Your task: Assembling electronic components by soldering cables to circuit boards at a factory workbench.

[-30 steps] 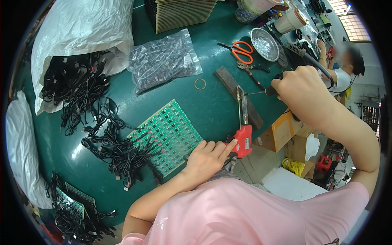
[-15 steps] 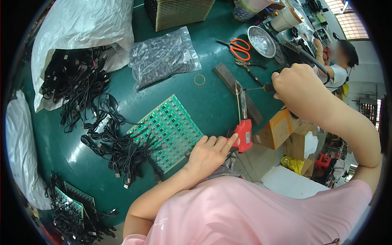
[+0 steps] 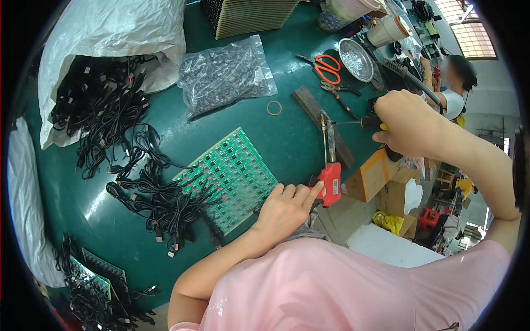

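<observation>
My left hand (image 3: pixel 287 208) rests near the table's front edge, fingers bent against a red soldering gun (image 3: pixel 330 186); its grip is mostly hidden beneath the hand. The gun's metal front end lies over a dark flat bar (image 3: pixel 309 103). In my closed right hand (image 3: pixel 406 122) is a screwdriver (image 3: pixel 366 122) with a black and yellow handle. Its thin shaft points left, and the tip is at or close to the gun's front end; contact cannot be made out. Left of the gun lies a green circuit board panel (image 3: pixel 243 165), with black USB cables (image 3: pixel 176 207) along its left side.
A white sack (image 3: pixel 116 33) spills more black cables. Beyond the panel are a clear bag of small dark parts (image 3: pixel 226 77), a rubber band (image 3: pixel 274 107), orange-handled scissors (image 3: pixel 327 67), pliers (image 3: pixel 337 94) and a metal bowl (image 3: pixel 356 59). Cardboard boxes (image 3: pixel 371 175) stand right, below the table; another person sits far right.
The whole view has shifted slightly. My right hand and the screwdriver sit a little lower and further right in the picture; my left hand stays at the soldering gun.
</observation>
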A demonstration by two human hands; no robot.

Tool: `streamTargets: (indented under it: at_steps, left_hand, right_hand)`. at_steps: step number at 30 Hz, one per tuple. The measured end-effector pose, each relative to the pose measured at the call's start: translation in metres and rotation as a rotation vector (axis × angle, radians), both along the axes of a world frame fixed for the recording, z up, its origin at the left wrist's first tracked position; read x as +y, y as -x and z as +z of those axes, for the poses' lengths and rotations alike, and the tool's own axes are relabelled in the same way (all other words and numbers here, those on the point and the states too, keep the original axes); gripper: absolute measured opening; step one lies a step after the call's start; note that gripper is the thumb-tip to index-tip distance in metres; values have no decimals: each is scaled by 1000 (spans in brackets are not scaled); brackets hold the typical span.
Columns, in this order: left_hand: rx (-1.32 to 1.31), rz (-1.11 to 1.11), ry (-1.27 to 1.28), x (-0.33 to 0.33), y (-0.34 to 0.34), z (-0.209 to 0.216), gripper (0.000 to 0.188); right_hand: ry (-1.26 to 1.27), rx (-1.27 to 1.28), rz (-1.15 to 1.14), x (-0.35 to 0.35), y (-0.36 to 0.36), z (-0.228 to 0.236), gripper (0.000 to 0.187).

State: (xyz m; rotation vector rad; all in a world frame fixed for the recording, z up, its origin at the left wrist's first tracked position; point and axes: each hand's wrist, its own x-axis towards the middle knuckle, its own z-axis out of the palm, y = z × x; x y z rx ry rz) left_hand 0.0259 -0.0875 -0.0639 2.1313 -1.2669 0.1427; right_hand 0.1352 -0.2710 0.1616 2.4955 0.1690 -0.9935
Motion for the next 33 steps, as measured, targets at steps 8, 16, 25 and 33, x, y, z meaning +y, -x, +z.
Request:
streamTargets:
  at_steps: [8,16,25,33]
  left_hand:
    - [5,-4,-17,2,-1,3,53]
    - [-26,0,-25,-1,2,-1,58]
    - [-20,30,-46,1,6,3,61]
    - [-61,48,52,-1,4,9,62]
  right_hand:
    - [-25,-12,-253,-5,-11,1,46]
    - [-100,-40,-430,-19,-6,4,47]
    - [-46,-583,-212,-31,83,12,30]
    - [-567,-977,-744,-103,147,-130,30]
